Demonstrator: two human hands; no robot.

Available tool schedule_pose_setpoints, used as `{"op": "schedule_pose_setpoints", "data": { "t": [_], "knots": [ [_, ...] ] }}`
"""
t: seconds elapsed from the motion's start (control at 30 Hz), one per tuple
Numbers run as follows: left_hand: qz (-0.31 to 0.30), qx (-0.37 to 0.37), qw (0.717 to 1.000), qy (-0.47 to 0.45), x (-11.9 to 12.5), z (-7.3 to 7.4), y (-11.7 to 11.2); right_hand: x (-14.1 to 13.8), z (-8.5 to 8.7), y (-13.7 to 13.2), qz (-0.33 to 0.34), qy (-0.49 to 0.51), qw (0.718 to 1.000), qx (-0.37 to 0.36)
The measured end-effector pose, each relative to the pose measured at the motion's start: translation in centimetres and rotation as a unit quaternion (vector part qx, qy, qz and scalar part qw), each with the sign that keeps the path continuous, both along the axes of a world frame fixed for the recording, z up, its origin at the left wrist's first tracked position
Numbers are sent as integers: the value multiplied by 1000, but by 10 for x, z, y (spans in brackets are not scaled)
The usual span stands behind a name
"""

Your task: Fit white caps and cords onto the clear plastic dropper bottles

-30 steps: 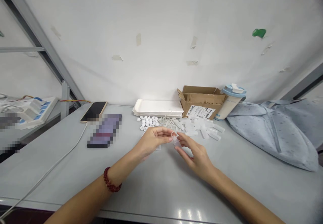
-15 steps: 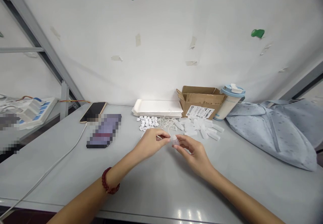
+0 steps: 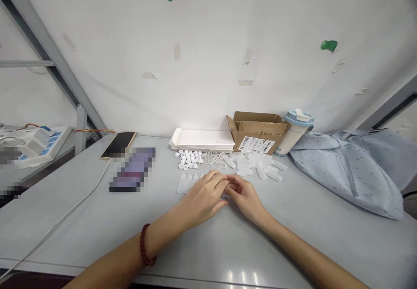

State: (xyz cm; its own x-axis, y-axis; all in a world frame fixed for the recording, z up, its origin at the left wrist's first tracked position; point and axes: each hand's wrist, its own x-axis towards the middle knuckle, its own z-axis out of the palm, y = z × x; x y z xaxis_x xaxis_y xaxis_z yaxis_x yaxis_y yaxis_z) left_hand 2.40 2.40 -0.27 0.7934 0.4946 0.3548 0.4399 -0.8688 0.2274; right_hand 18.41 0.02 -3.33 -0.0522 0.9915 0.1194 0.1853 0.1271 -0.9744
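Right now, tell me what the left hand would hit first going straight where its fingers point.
The left hand would meet the right hand first; their fingertips look almost touching. Behind lie plastic tubes.

My grey table (image 3: 228, 237) carries a phone (image 3: 117, 144) at its far left, with a white cable (image 3: 65, 219) trailing from it toward the near edge and a dark flat object (image 3: 133, 169) just beside it. Along the back wall lie a stack of white sheets (image 3: 202, 139), a cardboard box (image 3: 259, 135) and a blue-lidded cup (image 3: 293, 133). A blue-grey cloth bag (image 3: 348, 172) sprawls at the right. In front of the stack sit white caps (image 3: 189, 159), thin cord loops (image 3: 215, 158) and clear tubes (image 3: 257, 165). A short row of small bottles (image 3: 186, 182) lies just beside my left hand (image 3: 205, 195).
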Motion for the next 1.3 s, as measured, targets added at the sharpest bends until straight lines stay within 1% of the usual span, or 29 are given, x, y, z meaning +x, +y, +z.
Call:
{"op": "schedule_pose_setpoints", "data": {
  "t": [0.13, 0.23, 0.33, 0.43, 0.53, 0.63, 0.8, 1.03, 1.3],
  "knots": [
    [46, 12, 999, -15, 3, -5, -3, -2, 1, -1, 10, 19, 1000, 0],
    [50, -5, 998, -24, 3, -5, -2, -2, -1, 0, 13, 23, 1000, -5],
    [46, -67, 995, -58, -1, -2, 2, -2, -1, 0, 14, 5, 1000, -12],
    [72, -145, 982, -93, -9, 1, 11, -2, 4, -2, 23, -45, 999, -7],
    [99, -208, 969, -86, -19, 3, 21, -3, 8, -5, 36, -103, 994, 24],
    [96, -238, 964, -71, -26, 3, 26, -3, 8, -6, 55, -137, 986, 74],
    [87, -264, 960, -37, -29, 6, 26, -2, 6, -7, 77, -187, 972, 119],
    [90, -271, 958, -21, -32, 6, 26, -3, 9, -9, 99, -242, 956, 132],
    [71, -262, 962, -10, -33, 5, 27, -3, 7, -9, 103, -260, 947, 158]
  ]
}}
